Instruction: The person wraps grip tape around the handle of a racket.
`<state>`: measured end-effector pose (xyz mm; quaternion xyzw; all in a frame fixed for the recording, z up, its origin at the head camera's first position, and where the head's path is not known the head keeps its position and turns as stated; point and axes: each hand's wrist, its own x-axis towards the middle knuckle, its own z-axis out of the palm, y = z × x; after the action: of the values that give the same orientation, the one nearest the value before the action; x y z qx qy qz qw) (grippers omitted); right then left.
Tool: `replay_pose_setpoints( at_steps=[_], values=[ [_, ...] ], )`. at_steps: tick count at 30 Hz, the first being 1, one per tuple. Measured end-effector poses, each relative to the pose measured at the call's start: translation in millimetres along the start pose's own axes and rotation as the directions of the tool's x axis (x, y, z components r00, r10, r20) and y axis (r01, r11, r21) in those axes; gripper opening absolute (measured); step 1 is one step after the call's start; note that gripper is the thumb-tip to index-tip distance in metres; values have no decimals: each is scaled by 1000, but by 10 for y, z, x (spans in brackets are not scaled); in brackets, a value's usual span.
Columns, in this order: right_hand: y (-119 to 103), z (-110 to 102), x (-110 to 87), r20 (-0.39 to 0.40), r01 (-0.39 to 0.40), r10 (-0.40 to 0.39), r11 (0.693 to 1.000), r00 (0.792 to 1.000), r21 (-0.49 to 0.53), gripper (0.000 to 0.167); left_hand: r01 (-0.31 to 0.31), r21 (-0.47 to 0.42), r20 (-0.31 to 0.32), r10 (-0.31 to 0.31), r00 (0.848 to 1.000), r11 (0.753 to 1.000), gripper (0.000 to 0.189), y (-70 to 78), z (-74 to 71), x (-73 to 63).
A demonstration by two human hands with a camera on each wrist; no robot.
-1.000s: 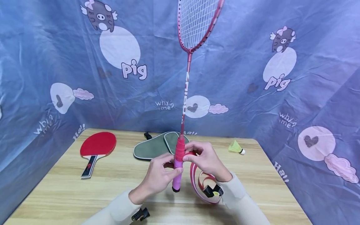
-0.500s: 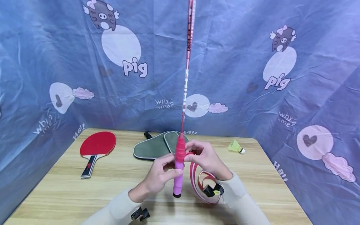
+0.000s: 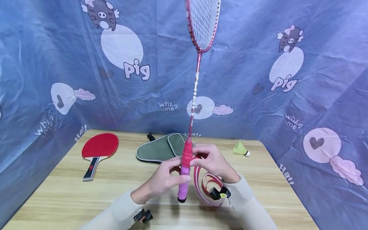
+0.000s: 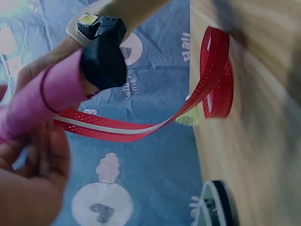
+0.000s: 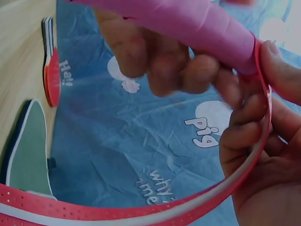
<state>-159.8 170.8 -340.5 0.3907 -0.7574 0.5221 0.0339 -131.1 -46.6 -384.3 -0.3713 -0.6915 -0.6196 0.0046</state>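
A red badminton racket (image 3: 195, 92) stands nearly upright over the table, its strung head at the top of the head view. The lower handle is purple (image 3: 183, 188) with a black end cap; red overgrip tape is wound round its upper part. My left hand (image 3: 165, 177) grips the purple handle between thumb and fingers. With my right hand (image 3: 211, 161) I pinch the red grip tape (image 5: 261, 146) right beside the handle. From there the loose tape hangs in a loop and ends in a coil (image 4: 217, 75) on the table, its white backing strip showing.
A red table tennis bat (image 3: 100, 146) lies at the left of the wooden table (image 3: 120, 195). Behind the hands is a green bat case (image 3: 155, 149). A yellow shuttlecock (image 3: 241, 149) lies at the back right. Printed blue cloth (image 3: 169, 41) surrounds the table.
The racket has turned about its long axis, its head going from angled to edge-on to angled again. Its handle has shifted slightly right. Both hands stay in nearly the same place.
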Motion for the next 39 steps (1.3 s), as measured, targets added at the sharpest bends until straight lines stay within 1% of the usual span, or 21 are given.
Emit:
replay_pose_setpoints(
  at_steps=[2,3,4,6,8,9,10,12,16,22,26,29,32,39],
  values=[
    [-11,12,12,-25,-5,4,999,1000,-42,16,54,103,-60,-48,997,993,34,25,25,10],
    [-15,19,19,-38,-9,7,998,999,-61,16,84,148,-97,-70,993,985,35,37,37,12],
    [-16,28,28,-51,-11,7,997,999,-75,17,116,174,-135,-92,986,978,35,48,50,14],
    [-11,42,41,-78,-21,14,996,997,-87,17,180,176,-209,-142,968,968,33,64,75,13],
    [1,55,45,-100,-24,16,996,995,-83,17,201,155,-264,-155,952,967,32,67,97,9],
    [9,62,44,-110,-26,17,996,994,-81,16,205,140,-285,-158,945,969,32,65,105,5],
    [18,66,47,-114,-23,15,997,993,-75,16,197,127,-300,-151,942,972,32,60,110,2],
    [32,73,45,-123,-26,18,998,992,-66,17,172,98,-314,-133,940,980,32,48,113,-3],
    [34,75,38,-120,-32,28,999,992,-34,19,120,69,-306,-94,947,990,31,18,95,-20],
    [25,65,42,-107,-46,43,999,993,-20,23,100,16,-265,-92,960,995,30,14,77,-24],
    [21,50,48,-93,-49,46,999,995,-21,25,70,-22,-230,-73,970,997,29,15,77,-23],
    [28,29,40,-71,-36,35,999,997,-12,25,47,-44,-196,-55,979,998,29,6,77,-28],
    [30,12,31,-49,-28,29,1000,998,9,25,38,-63,-163,-48,985,997,29,0,72,-34],
    [32,-13,24,-14,18,-17,999,1000,37,25,23,-109,-89,-33,995,994,34,0,55,-33]
  ],
)
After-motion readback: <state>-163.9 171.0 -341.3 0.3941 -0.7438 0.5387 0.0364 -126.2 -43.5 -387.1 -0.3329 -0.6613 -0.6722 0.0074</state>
